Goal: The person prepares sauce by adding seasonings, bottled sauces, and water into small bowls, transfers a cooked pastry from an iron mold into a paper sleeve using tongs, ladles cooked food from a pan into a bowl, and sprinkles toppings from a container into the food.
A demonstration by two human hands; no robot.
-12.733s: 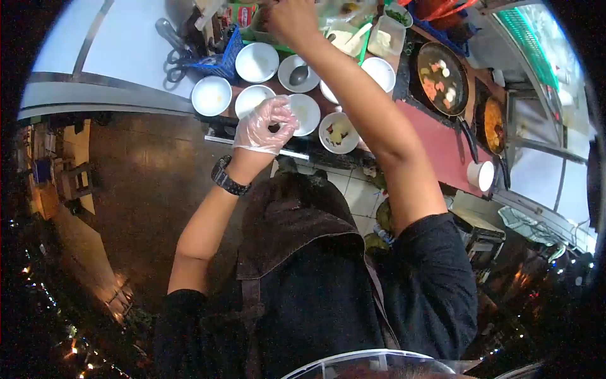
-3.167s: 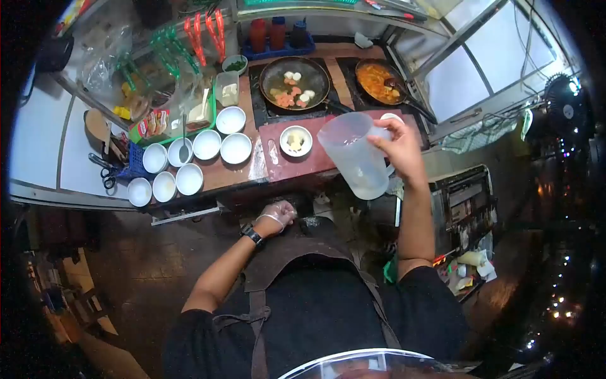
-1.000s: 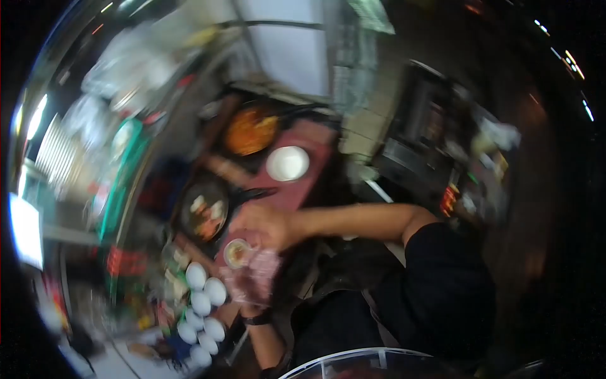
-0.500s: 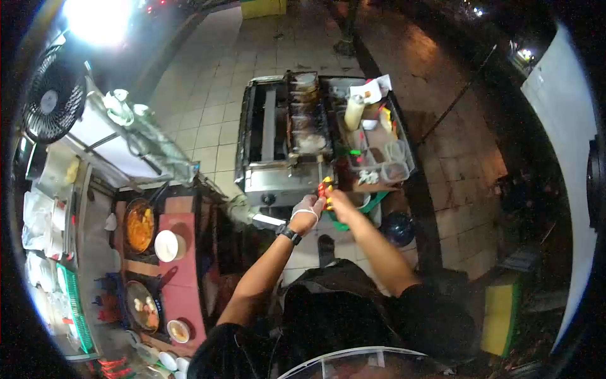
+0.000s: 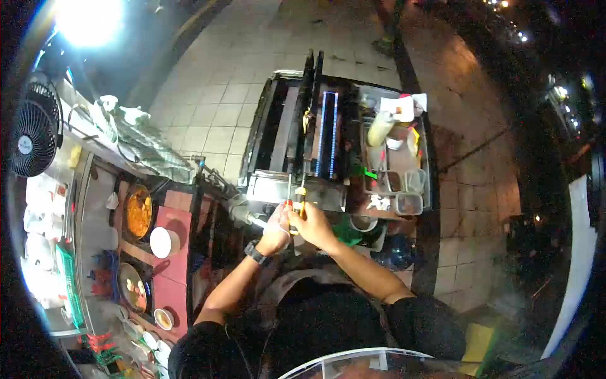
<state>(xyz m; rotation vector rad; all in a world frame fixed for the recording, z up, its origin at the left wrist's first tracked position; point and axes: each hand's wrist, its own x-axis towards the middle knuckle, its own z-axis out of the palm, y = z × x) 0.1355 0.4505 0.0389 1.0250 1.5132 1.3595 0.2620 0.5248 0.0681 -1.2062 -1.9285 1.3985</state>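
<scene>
A long, black, hinged baking pan [image 5: 308, 114] stands on edge over the gas stove [image 5: 265, 184], its two halves nearly together. Two rods run from it toward me, one with a red grip and one with a yellow-and-black grip [image 5: 301, 197]. My left hand [image 5: 275, 231], in what looks like a thin glove with a watch above it, is closed around the grips. Against it, my right hand [image 5: 314, 227] is closed on the yellow-and-black grip. Right of the pan, a burner [image 5: 327, 136] shows a line of blue flame.
On the right, a tray [image 5: 432, 186] holds a cream-coloured squeeze bottle [image 5: 380, 129] and several clear tubs. At left, two pans of food [image 5: 139, 211] and a white tub [image 5: 164, 242] stand by a pink board [image 5: 172, 278]. A fan [image 5: 31, 129] is at far left.
The pan has gone from lying open with browned contents showing to standing on edge, nearly folded together. The burner flame is now exposed. Both hands have shifted left in view as the camera moved.
</scene>
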